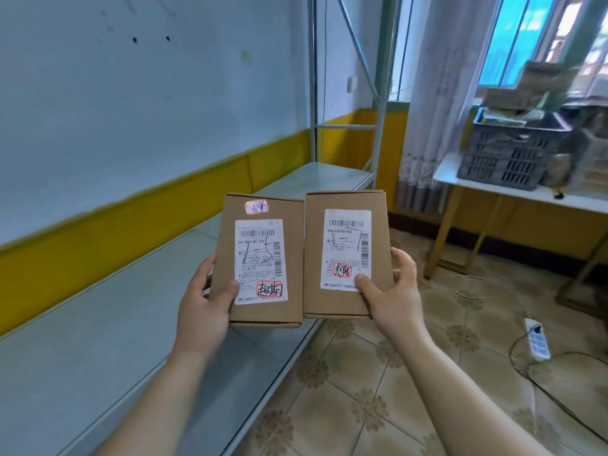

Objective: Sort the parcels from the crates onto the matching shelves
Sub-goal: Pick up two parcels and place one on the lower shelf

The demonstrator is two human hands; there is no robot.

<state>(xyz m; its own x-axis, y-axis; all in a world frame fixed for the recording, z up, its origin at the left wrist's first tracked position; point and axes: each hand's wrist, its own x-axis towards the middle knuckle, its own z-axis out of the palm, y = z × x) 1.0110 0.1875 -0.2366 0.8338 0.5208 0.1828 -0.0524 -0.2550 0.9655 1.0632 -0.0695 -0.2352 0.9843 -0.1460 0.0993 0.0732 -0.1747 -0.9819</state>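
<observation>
Flat brown cardboard parcel [261, 261], white label on, is gripped by fingers of the left hand [204, 311], a second matching parcel [347, 251] by the right hand [391, 291], both held up near the smooth grey metal shelf [98, 340].

The left parcel [263, 311] and the right parcel [345, 202] are matt brown cardboard with smooth white paper labels [260, 261] stuck on. The shelf [98, 340] is smooth grey metal. The crate [506, 156] is dark latticed plastic, the floor [362, 390] lightly glossy patterned tile, and the curtain [437, 93] thin white cloth.
</observation>
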